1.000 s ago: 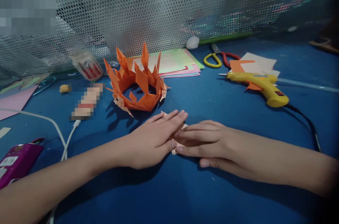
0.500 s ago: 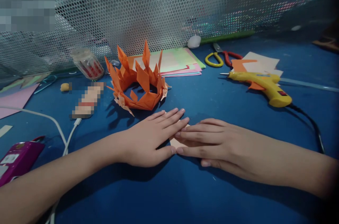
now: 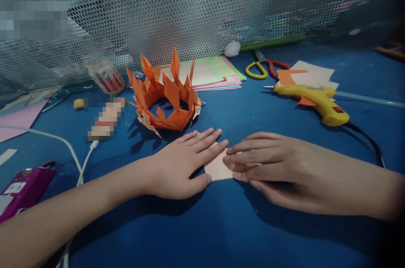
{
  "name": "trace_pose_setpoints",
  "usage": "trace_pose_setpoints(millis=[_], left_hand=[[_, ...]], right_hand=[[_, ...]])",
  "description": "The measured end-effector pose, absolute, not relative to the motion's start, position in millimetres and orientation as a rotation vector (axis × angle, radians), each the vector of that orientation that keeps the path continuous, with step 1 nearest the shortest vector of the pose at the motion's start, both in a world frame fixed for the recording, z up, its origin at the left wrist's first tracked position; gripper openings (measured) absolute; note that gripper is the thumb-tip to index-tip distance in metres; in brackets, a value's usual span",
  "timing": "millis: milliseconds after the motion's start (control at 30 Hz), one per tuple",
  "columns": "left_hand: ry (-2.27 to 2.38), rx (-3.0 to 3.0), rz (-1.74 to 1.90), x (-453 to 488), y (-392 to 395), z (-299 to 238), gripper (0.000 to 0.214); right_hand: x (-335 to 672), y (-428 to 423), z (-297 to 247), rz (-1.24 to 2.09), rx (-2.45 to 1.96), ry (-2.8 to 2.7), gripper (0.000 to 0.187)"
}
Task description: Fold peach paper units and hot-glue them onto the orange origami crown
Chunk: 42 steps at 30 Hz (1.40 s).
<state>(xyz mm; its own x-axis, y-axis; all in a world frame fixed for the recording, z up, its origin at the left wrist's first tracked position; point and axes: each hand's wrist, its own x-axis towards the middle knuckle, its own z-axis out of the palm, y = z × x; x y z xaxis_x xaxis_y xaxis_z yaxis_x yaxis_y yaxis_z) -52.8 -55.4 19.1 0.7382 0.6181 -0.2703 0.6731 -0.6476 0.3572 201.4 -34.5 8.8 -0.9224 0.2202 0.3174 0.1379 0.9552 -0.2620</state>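
A small pale peach sheet of paper (image 3: 218,167) lies on the blue tabletop, partly covered by both hands. My left hand (image 3: 182,164) presses flat on its left part, fingers stretched out and thumb apart. Over the paper's right part, my right hand (image 3: 275,162) rests with slightly bent fingers, their tips touching the sheet. Its thumb sits lower, apart from the fingers. The paper's right edge is hidden beneath this hand. Just beyond my left hand stands an orange folded-paper crown (image 3: 172,120) with tall points and pale paper pieces on its side.
Right of the crown lie a yellow glue gun (image 3: 322,101), scissors (image 3: 257,70) and paper scraps (image 3: 313,71). Behind the crown is a stack of coloured sheets (image 3: 215,71). At left are a jar (image 3: 106,76), white cables (image 3: 82,166) and a purple device (image 3: 27,190). A perforated metal screen (image 3: 190,6) closes the back.
My right hand has slid to the right along the paper, away from my left hand, and more of the sheet shows between them. The left hand stays pressed in place.
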Motion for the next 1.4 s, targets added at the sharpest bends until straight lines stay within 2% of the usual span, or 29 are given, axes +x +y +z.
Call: trace_pose_setpoints(millis=[333, 500, 767, 967, 1133, 1400], left_hand=[[1.019, 2.478, -0.072, -52, -57, 16, 0.072], [0.996, 2.483, -0.086, -51, -57, 15, 0.073], [1.000, 2.504, -0.067, -52, -58, 14, 0.072], [1.019, 2.532, -0.117, -52, -58, 14, 0.073], [1.033, 2.521, -0.144, -53, -59, 16, 0.073], [1.022, 2.521, -0.139, -55, -59, 17, 0.073]], right_hand=[[206, -27, 5, 0.084, -0.163, -2.753, 0.025], [195, -36, -6, 0.095, -0.173, -2.820, 0.032], [190, -40, -6, 0.202, -0.291, -2.851, 0.026], [190, -44, -1, 0.150, -0.361, -2.781, 0.026], [205, -41, -3, 0.159, -0.390, -2.768, 0.028], [271, -31, -3, -0.037, -0.531, -2.764, 0.038]])
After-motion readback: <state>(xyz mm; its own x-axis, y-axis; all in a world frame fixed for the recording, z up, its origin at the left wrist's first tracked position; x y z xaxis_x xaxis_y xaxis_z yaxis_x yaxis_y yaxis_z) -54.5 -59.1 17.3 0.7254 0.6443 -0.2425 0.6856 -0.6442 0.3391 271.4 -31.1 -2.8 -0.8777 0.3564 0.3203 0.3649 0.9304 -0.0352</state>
